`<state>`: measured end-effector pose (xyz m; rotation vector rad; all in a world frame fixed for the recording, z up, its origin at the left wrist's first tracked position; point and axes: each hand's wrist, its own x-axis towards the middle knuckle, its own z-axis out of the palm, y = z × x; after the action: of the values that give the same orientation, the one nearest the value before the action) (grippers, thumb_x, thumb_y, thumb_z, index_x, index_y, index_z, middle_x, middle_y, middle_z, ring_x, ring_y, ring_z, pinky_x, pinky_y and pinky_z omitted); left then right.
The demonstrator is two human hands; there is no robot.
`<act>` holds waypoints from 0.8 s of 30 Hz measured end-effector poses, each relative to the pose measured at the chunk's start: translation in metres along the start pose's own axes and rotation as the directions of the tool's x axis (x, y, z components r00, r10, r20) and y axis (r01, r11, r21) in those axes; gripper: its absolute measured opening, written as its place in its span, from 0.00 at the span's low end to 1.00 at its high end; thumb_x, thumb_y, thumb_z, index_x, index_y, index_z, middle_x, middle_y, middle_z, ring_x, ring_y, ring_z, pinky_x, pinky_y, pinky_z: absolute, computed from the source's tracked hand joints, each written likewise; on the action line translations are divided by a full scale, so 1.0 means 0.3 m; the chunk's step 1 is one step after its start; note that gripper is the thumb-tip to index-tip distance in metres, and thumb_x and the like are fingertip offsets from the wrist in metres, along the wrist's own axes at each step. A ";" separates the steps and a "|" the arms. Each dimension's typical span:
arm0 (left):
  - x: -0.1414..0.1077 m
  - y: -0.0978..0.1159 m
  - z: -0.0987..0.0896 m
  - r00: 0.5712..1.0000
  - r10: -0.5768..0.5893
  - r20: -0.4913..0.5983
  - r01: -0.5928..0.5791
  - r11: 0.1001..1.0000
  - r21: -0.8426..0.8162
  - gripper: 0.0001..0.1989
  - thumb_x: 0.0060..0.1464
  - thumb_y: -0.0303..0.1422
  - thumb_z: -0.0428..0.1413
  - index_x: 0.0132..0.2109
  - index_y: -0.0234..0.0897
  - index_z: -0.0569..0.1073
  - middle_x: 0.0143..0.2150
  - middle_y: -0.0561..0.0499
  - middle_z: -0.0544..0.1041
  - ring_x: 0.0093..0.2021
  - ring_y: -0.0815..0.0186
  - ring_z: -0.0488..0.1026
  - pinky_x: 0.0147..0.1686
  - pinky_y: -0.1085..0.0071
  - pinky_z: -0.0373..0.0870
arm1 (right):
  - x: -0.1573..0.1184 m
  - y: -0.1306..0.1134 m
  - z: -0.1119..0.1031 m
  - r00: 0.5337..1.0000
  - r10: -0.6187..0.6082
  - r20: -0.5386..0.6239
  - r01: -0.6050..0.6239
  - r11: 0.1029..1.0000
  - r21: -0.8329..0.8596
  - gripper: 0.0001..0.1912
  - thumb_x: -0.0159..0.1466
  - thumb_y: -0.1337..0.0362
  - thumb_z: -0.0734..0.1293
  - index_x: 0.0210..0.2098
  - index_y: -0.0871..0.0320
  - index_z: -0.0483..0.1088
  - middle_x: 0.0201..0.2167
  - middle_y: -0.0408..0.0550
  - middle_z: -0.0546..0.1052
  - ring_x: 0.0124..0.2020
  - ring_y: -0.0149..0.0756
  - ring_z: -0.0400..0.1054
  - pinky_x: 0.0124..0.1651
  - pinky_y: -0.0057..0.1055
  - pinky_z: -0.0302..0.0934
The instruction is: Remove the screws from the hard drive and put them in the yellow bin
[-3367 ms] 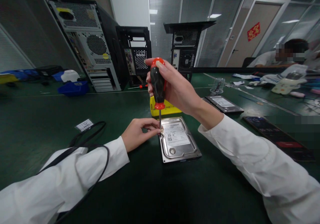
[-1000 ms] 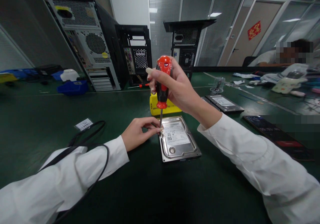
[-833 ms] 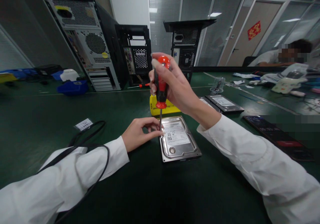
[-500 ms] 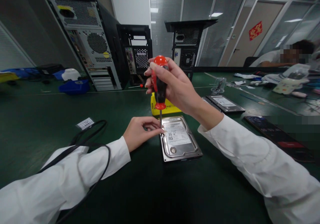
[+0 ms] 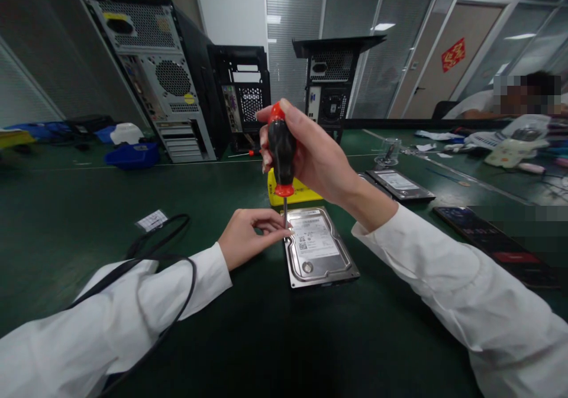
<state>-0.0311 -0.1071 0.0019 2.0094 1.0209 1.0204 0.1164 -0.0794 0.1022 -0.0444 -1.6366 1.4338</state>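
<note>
Hard drive (image 5: 316, 250) flat on green surface (image 5: 213, 339). Left fingers (image 5: 278, 227) pinched around screwdriver (image 5: 283, 155) shaft at its left edge; right fingers (image 5: 266, 141) wrapped round the upright handle. Yellow object (image 5: 295, 192) just behind; computer cases (image 5: 171, 78) farther back.

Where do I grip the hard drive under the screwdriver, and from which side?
Probably best pinch the hard drive across its long edges, towards the near end, coming from the near side: it lies flat, label up, while the left hand and screwdriver crowd its far left part.
</note>
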 end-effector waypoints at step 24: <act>0.003 0.021 0.001 0.999 -0.023 -0.045 0.022 1.000 -0.022 0.10 0.46 0.33 0.63 0.34 0.30 0.78 0.33 0.46 0.81 0.33 0.62 0.77 0.35 0.70 0.74 | 0.009 0.037 0.005 0.997 -0.038 -0.070 0.035 0.998 -0.044 0.15 0.58 0.60 0.67 0.37 0.54 0.54 0.30 0.38 0.69 0.23 0.24 0.64 0.27 0.23 0.63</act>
<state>-0.0284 -0.1094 0.0071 1.9613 1.0496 1.0642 0.1083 -0.0753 0.0954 -0.0884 -1.6025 1.3546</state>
